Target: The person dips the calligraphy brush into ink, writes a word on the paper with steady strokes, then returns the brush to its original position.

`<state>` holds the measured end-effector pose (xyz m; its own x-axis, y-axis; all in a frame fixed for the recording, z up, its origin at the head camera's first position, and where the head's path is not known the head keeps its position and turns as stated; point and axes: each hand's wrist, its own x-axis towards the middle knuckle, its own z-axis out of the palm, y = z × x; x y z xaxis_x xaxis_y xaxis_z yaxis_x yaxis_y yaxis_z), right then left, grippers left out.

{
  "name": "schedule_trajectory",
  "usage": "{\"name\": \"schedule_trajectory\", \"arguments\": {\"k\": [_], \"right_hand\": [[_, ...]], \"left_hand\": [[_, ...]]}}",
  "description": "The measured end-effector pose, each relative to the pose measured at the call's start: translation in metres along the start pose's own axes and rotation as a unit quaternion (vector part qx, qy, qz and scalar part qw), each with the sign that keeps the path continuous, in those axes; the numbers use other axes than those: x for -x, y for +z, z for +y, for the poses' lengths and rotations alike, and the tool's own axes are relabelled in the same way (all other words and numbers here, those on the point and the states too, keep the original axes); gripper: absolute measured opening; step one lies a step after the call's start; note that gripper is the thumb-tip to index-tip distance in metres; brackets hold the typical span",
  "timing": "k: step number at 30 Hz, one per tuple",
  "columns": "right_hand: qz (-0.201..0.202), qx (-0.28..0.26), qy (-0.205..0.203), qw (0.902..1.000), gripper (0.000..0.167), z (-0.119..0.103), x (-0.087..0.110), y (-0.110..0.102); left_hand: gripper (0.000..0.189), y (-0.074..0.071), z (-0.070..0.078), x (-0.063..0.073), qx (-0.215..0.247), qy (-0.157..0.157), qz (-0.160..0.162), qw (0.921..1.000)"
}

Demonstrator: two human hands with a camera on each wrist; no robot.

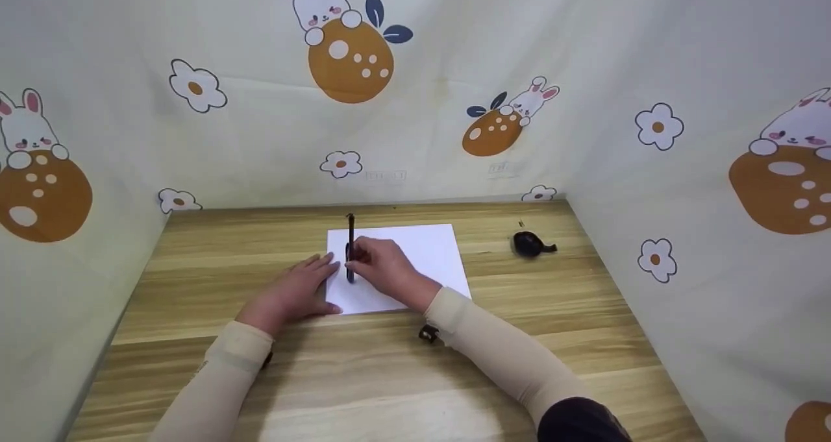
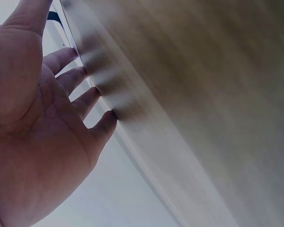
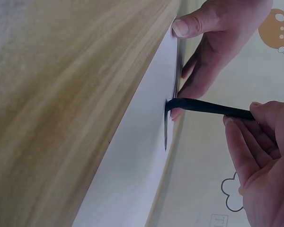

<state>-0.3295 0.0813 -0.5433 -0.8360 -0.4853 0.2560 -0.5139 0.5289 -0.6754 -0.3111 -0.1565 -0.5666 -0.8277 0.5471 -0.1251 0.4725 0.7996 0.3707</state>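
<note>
My right hand (image 1: pixel 383 267) pinches a black writing brush (image 1: pixel 351 237) between thumb and fingers and holds it nearly upright over a white sheet of paper (image 1: pixel 422 247). In the right wrist view, the brush's tip (image 3: pixel 174 103) bends against the paper, and a dark stroke (image 3: pixel 165 135) runs from it. My left hand (image 1: pixel 295 293) rests at the sheet's left edge, its fingers spread and fingertips touching the paper. Seen from the left wrist, that palm (image 2: pixel 52 123) holds nothing.
A small black dish-like object (image 1: pixel 529 244) with a short stem stands right of the sheet on the wooden table (image 1: pixel 247 234). A tiny dark speck (image 1: pixel 520 223) lies behind it. Patterned fabric (image 1: pixel 422 124) hangs behind the table and along both sides.
</note>
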Motion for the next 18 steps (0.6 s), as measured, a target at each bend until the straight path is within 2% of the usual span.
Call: {"name": "schedule_trajectory", "arguments": {"k": [6,18], "right_hand": [[-0.001,-0.003,-0.014,0.9999,0.009,-0.0018,0.004,0.0002],[-0.008,-0.022,-0.013,0.9996,0.008,-0.002,0.0093,-0.0001]], "left_hand": [[0.1,-0.0035,0.0041,0.0042,0.009,0.008,0.012,0.9999],[0.101,-0.0024,0.0022,0.0021,0.011,0.01,0.009,0.9998]]}}
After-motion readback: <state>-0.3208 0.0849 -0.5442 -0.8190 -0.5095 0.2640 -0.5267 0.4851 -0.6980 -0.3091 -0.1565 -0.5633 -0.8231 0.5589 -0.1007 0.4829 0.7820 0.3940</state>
